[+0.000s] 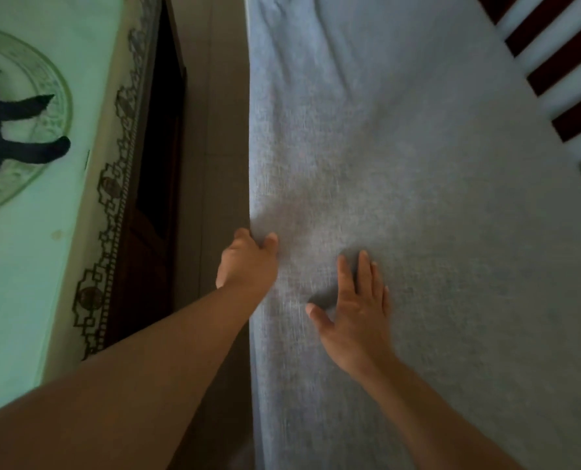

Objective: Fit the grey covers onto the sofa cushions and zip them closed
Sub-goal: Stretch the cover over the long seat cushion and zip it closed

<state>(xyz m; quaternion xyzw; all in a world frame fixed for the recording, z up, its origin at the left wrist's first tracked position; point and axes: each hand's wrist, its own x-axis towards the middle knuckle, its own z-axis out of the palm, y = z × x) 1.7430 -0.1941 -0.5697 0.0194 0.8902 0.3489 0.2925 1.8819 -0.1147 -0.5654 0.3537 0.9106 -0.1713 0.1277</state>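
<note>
**Two hands on the grey-covered cushion**

Grey cover (pixel 401 164) over a long sofa cushion, filling centre and right of view, running from near edge to far. Woven fabric, creased at the far left end, smoother toward the near end. Zip not visible.

Left hand (pixel 246 259) at the cushion's left edge, about halfway along: fingers curled over the edge and out of sight down the side, thumb on top, clamped on the grey cover there. Forearm reaching in from the near left.

Right hand (pixel 357 313) flat on top of the cover, just right of the left hand, not touching it. Fingers straight and close together, thumb spread left, palm pressing the fabric. Holding nothing.

Dark red wooden slats (pixel 567 56) with white gaps at far right, beyond the cushion's right edge.

Strip of beige floor (pixel 214 130) left of the cushion. Further left, a dark wooden bench (pixel 160 164) with a patterned trim and pale green top (pixel 28 266) showing a circular design. Dark shape (pixel 7 130) on that top, too blurred to identify.
</note>
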